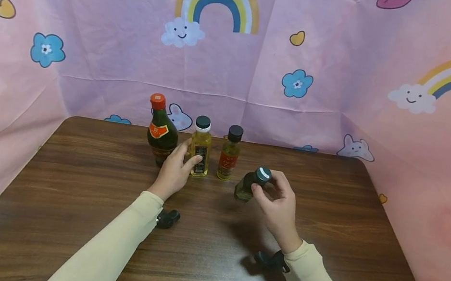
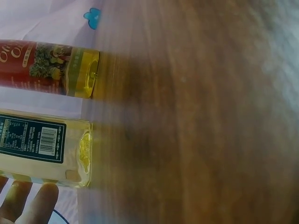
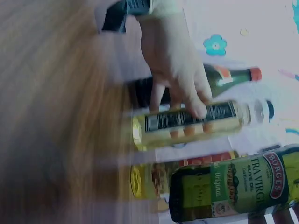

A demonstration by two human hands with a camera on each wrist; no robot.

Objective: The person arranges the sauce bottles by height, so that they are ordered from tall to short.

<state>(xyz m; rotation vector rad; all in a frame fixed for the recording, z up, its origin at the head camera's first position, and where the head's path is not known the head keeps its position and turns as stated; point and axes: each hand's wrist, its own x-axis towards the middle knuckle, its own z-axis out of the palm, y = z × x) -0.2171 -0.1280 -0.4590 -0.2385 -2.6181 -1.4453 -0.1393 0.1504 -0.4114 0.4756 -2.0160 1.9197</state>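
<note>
In the head view my left hand grips a clear bottle of pale yellow oil with a dark cap, thumb in front and fingers behind. It stands upright on the table. My right hand holds a dark green olive oil bottle near its cap, tilted and raised off the wood. Its green label faces the right wrist camera. Between the two held bottles stands a small oil bottle with a red label and black cap. A dark green bottle with a red cap is just left of my left hand.
The bottles are near the back edge of a brown wooden table. Behind and beside it hangs a pink patterned cloth. A black wrist device is on the left wrist and another black device on the right.
</note>
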